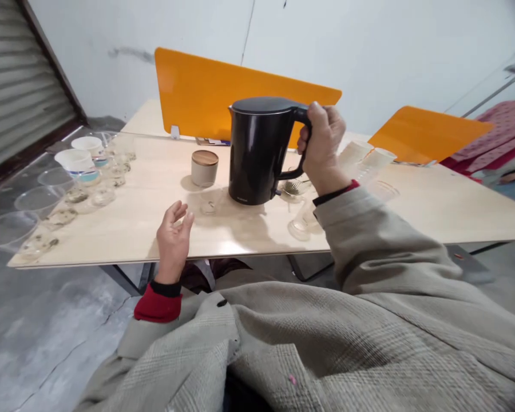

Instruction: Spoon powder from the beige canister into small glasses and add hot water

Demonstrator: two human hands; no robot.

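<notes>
The right grip (321, 146) is clamped around the handle of a black electric kettle (255, 157), with the fingers closed over the top of the handle and the thumb side facing the viewer. The kettle sits directly to the left of this grip, over the worktop (146, 194). Whether its base touches the surface cannot be told. It is a tall, upright kettle, slightly tapered, with a glossy black body, a smooth, dark domed lid and a small pouring lip on the far left of its rim.

The left grip (174, 240) is empty, with its fingers loosely curled and apart, at the near edge of the worktop. Between the two grips stands a small clear glass (208, 201), just left of the kettle. Beyond that glass is a pale canister with a wooden lid (205, 167). Just below the right grip stands another clear glass (302, 223). More clear glasses and two white cups (86, 146) line the far left of the worktop. Both sleeves are a grey-beige woven jacket (369, 240) with red cuffs. An orange divider panel (240, 91) rises behind the kettle.
</notes>
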